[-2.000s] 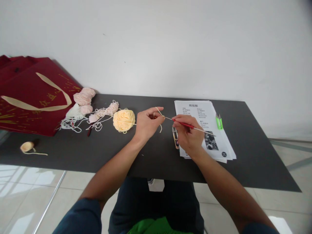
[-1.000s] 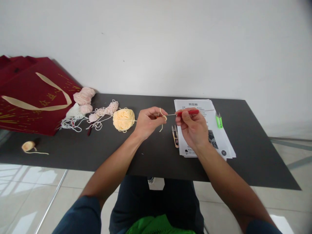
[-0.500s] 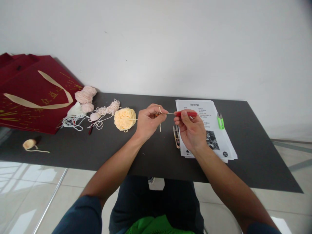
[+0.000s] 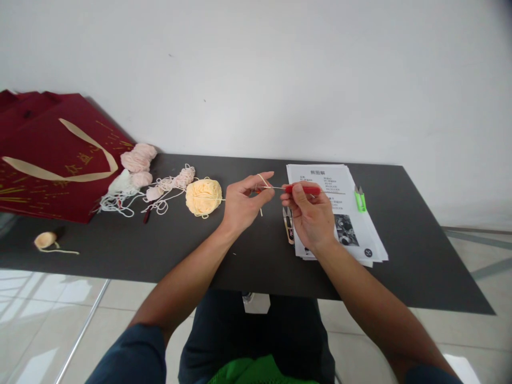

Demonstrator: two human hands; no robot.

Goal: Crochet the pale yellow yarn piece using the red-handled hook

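Observation:
My right hand is closed round the red handle of a crochet hook, its thin metal shaft pointing left. The shaft's tip reaches between the thumb and index finger of my left hand. Pale yellow yarn loops over the left index finger, which is stretched out, while the other fingers curl on the strand. A short yarn end hangs below them. What sits at the hook's tip is too small to make out. The strand runs left to a yellow yarn ball on the dark table.
Printed sheets lie under and beyond my right hand, with green thread snips and pale-handled snips at their edges. Pink and white yarn lies left, beside a dark red bag. A small cream crocheted piece sits far left.
My left index finger has lifted and straightened away from the thumb, drawing the yarn up over it. My right hand has shifted slightly left with the hook.

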